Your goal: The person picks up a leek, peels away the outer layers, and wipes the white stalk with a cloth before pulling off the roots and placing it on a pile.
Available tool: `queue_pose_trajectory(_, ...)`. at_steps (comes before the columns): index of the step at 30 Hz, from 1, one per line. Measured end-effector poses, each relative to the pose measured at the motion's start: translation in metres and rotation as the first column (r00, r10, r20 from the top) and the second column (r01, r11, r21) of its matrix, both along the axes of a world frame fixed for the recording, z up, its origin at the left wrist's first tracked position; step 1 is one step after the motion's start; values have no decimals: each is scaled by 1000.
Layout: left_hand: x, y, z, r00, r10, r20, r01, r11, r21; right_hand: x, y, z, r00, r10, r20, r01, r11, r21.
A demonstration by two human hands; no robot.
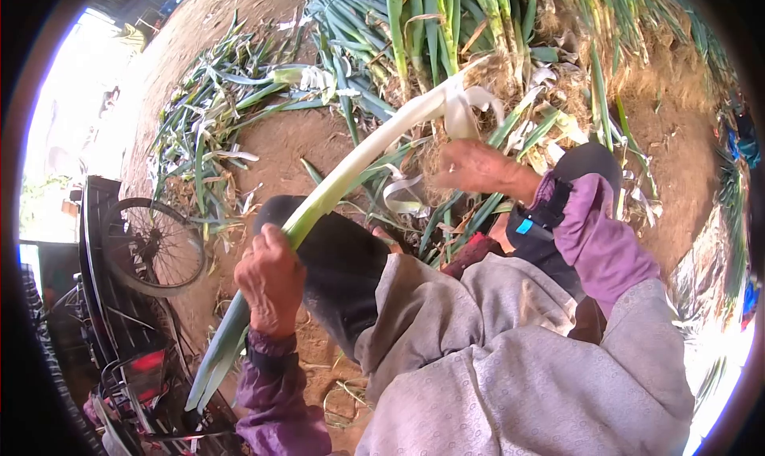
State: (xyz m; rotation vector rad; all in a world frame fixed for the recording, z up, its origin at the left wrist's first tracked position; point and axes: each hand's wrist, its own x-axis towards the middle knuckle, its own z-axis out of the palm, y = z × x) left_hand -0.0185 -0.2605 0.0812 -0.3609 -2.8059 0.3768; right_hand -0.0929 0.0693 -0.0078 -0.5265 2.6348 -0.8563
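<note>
A long leek (351,169) lies slantwise across the view, its white root end at the upper right and its green leaves at the lower left. My left hand (271,277) is wrapped round its green part. Near the white end, a pale peeled layer (460,113) hangs down from the stalk. Just below that layer is my right hand (484,169), its fingers curled and blurred by motion. Whether the fingers pinch the end of the layer is too blurred to tell.
Leeks with roots (422,33) are heaped at the top. Cut leaves (199,121) lie in a pile at the upper left. A wheeled cart or cycle (151,245) stands at the left. Peelings (402,197) lie on the earth between my knees.
</note>
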Motion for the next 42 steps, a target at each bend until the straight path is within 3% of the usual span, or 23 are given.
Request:
queue_pose_trajectory(2, -3, 3, -3, 1000, -1, 5, 1, 1000, 16, 1, -31, 10, 969, 80, 232, -24, 971, -236)
queue_pose_trajectory(3, -3, 6, -5, 1000, 2, 4, -2, 1000, 17, 11, -42, 18, 946, 56, 318, 101, 884, -456)
queue_pose_trajectory(5, -5, 11, -6, 1000, 1, -7, -1, 1000, 21, 25, -66, 23, 874, 130, 467, 303, 605, -736)
queue_pose_trajectory(7, -4, 16, -5, 1000, -5, -24, 5, 1000, 22, 27, -89, 15, 786, 313, 533, 454, 292, -842)
queue_pose_trajectory(10, -3, 21, -4, 999, -14, -32, 16, 998, 60, 29, -107, 22, 746, 323, 583, 576, 128, -808)
queue_pose_trajectory(14, -1, 26, -4, 1000, -20, -19, 21, 998, 55, 32, -118, 27, 807, 216, 549, 549, 68, -833)
queue_pose_trajectory(17, -2, 25, -9, 1000, -14, -6, 14, 998, 57, 35, -117, 23, 800, 233, 553, 567, 8, -824)
queue_pose_trajectory(20, -5, 24, -13, 1000, 12, 14, -13, 999, 50, 40, -108, 23, 719, 359, 595, 656, -69, -752)
queue_pose_trajectory(24, -11, 18, -22, 996, 85, -12, -84, 996, 32, 51, -79, 33, 727, 482, 488, 620, -156, -769)
queue_pose_trajectory(25, -12, 16, -23, 993, 115, -13, -115, 993, 15, 54, -72, 26, 765, 479, 430, 546, -128, -828)
queue_pose_trajectory(30, -18, -16, -34, 983, 185, 7, -186, 983, 16, 70, -25, 26, 799, 485, 355, 530, -289, -797)
queue_pose_trajectory(31, -17, -17, -31, 979, 203, 17, -204, 979, 8, 72, -16, 27, 797, 446, 406, 558, -289, -778)
queue_pose_trajectory(34, -10, -15, -28, 972, 233, 22, -233, 972, -14, 66, 22, 10, 771, 214, 599, 552, 243, -798)
queue_pose_trajectory(35, -9, -16, -29, 972, 234, -3, -234, 972, -25, 56, 27, 3, 786, -4, 618, 515, 556, -652)
queue_pose_trajectory(38, -2, -20, -29, 976, 210, -51, -210, 978, -1, 41, 30, 9, 863, -318, 392, 492, 358, -793)
queue_pose_trajectory(40, 4, -21, -30, 976, 172, -132, -167, 985, 49, 10, 18, 8, 806, -585, 93, 433, 475, -766)
queue_pose_trajectory(42, 8, -18, -28, 978, 147, -146, -146, 989, 18, -10, 1, 19, 732, -677, -82, 430, 552, -715)
